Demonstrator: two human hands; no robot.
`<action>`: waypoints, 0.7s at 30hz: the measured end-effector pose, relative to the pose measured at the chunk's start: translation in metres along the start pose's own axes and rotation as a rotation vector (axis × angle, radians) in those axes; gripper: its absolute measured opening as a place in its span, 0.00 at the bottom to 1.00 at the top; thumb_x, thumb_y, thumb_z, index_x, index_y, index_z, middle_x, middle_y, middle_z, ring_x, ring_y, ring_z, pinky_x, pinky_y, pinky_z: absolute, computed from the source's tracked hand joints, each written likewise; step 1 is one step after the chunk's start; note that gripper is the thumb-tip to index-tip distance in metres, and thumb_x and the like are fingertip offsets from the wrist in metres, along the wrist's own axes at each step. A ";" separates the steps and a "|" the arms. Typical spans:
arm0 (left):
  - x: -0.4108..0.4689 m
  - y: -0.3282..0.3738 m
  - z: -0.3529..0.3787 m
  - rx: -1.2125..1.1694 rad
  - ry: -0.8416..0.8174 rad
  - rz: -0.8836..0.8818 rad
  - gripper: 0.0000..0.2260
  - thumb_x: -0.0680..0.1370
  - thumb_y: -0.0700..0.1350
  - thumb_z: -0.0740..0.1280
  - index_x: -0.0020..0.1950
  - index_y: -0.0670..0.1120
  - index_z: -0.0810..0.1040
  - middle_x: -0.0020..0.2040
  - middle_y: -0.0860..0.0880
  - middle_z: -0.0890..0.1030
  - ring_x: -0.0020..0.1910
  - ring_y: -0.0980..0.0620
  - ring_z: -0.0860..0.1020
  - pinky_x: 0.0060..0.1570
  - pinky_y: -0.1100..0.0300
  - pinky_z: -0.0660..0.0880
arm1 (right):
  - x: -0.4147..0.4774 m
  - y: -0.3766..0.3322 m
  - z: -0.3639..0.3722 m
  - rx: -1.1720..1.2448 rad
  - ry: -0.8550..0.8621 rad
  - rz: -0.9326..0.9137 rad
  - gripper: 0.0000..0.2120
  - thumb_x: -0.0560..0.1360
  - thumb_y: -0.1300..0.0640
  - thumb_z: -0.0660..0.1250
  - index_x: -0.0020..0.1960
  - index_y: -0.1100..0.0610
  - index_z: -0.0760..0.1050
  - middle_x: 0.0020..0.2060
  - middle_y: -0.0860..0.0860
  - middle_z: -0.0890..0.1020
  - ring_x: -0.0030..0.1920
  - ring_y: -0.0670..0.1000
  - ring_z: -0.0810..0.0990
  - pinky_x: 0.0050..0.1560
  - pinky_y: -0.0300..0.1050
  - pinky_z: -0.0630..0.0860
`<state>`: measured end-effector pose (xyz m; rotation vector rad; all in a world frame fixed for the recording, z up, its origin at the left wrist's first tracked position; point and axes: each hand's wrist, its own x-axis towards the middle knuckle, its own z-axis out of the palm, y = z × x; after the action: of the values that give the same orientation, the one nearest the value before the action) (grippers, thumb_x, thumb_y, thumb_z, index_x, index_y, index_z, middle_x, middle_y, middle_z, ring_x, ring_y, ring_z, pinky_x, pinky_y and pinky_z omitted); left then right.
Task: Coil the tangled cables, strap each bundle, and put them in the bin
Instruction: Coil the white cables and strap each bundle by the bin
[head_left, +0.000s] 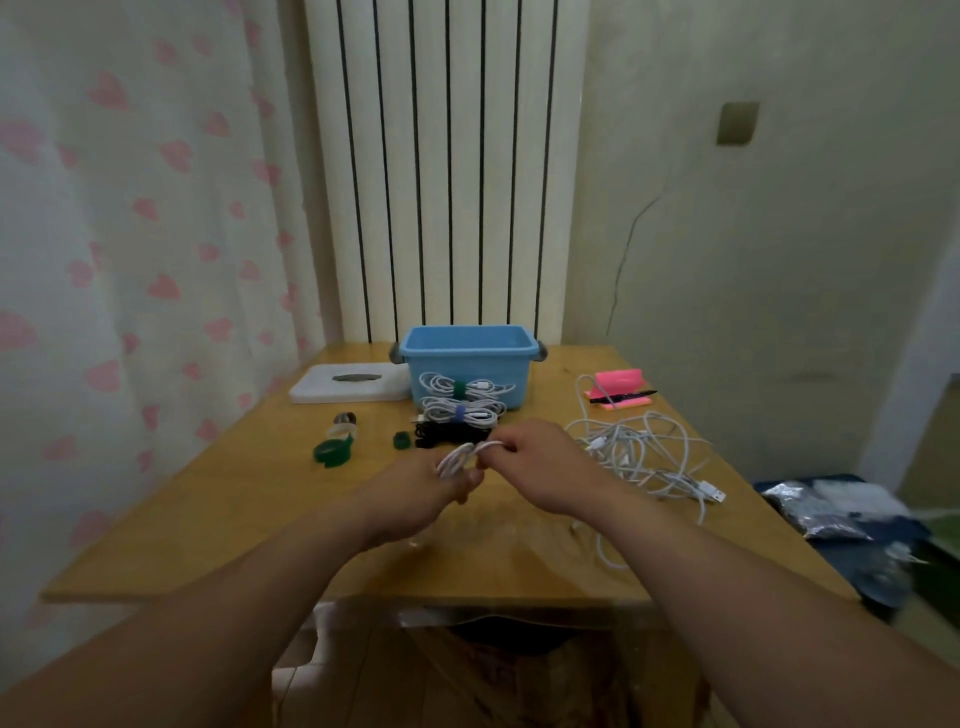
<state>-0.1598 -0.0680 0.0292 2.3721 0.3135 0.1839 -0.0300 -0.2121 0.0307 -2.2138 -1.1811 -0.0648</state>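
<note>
— While both forearms are stretched forward from the lower edge of the frame, how are the hands held?

— The left hand (431, 491) and the right hand (537, 467) are brought together at the centre, above the wooden table (208, 499). Several loops of a white cable (467, 453) are gripped in the curled fingers of the left hand, and the upper end of the same loops is pinched by the right hand's fingertips.

— What is found around them?

— The blue bin (467, 343) is set at the table's far edge, before the white radiator (447, 156). In front of its wall a white bundle with a green strap (460, 388), a white bundle with a blue strap (460, 411) and a black bundle (441, 434) are laid in a row toward the hands. A tangled heap of white cables (644, 452) is spread right of centre, near the right wrist. A green strap roll (332, 451) and a small green strap piece (401, 440) are placed left of centre.

— Is anything blocked?

— The black bundle is partly covered by the knuckles, and the bin's floor is hidden by its front wall.
</note>
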 end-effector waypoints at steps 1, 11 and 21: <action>0.003 -0.001 0.001 0.017 0.029 0.012 0.13 0.87 0.58 0.62 0.50 0.54 0.82 0.41 0.53 0.82 0.40 0.54 0.78 0.42 0.56 0.73 | 0.001 -0.001 -0.001 0.013 0.005 -0.004 0.12 0.81 0.49 0.66 0.43 0.51 0.84 0.38 0.46 0.83 0.41 0.47 0.80 0.44 0.52 0.77; 0.072 -0.020 -0.004 -0.906 0.319 -0.114 0.20 0.88 0.56 0.59 0.37 0.52 0.67 0.29 0.50 0.64 0.28 0.50 0.63 0.31 0.54 0.60 | 0.032 0.029 0.025 0.189 0.076 0.051 0.16 0.86 0.46 0.62 0.45 0.54 0.77 0.38 0.48 0.81 0.42 0.52 0.81 0.46 0.53 0.77; 0.126 0.000 -0.017 -0.971 0.319 0.115 0.13 0.81 0.53 0.74 0.50 0.43 0.83 0.40 0.47 0.86 0.43 0.48 0.87 0.42 0.54 0.82 | 0.089 0.003 0.048 -0.029 0.329 -0.073 0.13 0.86 0.47 0.56 0.52 0.49 0.77 0.41 0.48 0.83 0.38 0.50 0.79 0.35 0.49 0.73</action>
<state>-0.0425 -0.0221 0.0475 1.3913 0.1709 0.6174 0.0136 -0.1219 0.0188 -2.0836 -1.0802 -0.4603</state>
